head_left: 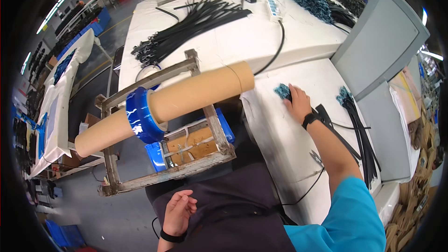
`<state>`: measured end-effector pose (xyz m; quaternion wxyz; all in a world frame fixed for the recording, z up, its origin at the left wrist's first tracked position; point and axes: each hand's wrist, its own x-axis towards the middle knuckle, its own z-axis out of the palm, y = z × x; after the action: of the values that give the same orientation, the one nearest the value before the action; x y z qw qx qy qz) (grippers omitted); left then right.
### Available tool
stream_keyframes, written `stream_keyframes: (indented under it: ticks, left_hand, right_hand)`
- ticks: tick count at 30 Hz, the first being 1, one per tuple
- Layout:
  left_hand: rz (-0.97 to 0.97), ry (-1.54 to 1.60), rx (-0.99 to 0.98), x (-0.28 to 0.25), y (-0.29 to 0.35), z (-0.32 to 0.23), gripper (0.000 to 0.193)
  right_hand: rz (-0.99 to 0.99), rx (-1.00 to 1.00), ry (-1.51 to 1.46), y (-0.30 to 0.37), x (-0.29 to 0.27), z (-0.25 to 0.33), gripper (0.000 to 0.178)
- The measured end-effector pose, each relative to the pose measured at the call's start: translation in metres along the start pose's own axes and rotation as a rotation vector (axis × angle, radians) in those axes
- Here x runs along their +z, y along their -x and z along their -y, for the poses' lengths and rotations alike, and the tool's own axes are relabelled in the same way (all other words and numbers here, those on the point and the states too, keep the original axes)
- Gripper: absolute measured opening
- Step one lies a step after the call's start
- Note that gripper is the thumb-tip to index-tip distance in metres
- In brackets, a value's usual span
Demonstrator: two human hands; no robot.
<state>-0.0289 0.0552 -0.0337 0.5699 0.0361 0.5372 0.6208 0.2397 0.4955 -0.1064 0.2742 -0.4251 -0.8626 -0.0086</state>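
On the white table at the right, my right hand (298,103) closes over a bundle of black straps. Its teal-blue ends (282,91) stick out past my fingers, and the black lengths (343,137) run back under my forearm. How many straps I grip is hidden. Above my lap, my left hand (178,211) hangs with its fingers curled in, and I see nothing in it. In front of me a long brown cardboard tube (200,91) lies across a worn metal frame (168,175). A roll of blue tape (142,114) sits around the tube.
Further right lies another blue-ended black strap bundle (361,130). Small snippers (316,157) with a black cord lie near my right forearm. A grey panel (380,37) stands at the table's right. Beyond are a black strap pile (196,25), a white power strip (274,9) and a blue-ended pile (310,5).
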Motion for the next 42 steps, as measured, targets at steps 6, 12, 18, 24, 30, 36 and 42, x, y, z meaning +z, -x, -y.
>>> stream_keyframes:
  ticks: [6, 12, 18, 24, 30, 36, 42]
  left_hand:
    - [0.028, 0.023, -0.015, -0.009, -0.004, 0.008, 0.021]
    - [-0.006, -0.011, -0.056, -0.022, -0.009, 0.011, 0.025]
    - [-0.027, -0.061, -0.085, -0.018, -0.028, 0.006, 0.022]
    - [-0.104, -0.028, -0.137, -0.051, -0.045, 0.03, 0.021]
    - [-0.107, -0.073, 0.021, -0.067, -0.06, 0.03, 0.02]
    - [-0.109, 0.107, 0.008, -0.059, -0.068, 0.011, 0.017]
    - [-0.137, 0.127, -0.005, -0.066, -0.074, 0.013, 0.017]
  right_hand:
    - [0.283, 0.112, 0.137, -0.009, -0.007, 0.013, 0.06]
    - [0.163, 0.079, -0.605, -0.089, -0.061, 0.061, 0.018]
    - [0.266, -0.292, -0.507, -0.21, -0.064, 0.138, 0.014]
    - [0.313, -0.61, -0.398, -0.29, 0.001, 0.208, 0.014]
    - [0.297, -0.672, -0.393, -0.339, 0.065, 0.276, 0.013]
    - [0.361, -0.667, -0.258, -0.366, 0.106, 0.323, 0.013]
    - [0.221, -0.883, 0.126, -0.359, 0.106, 0.336, 0.014]
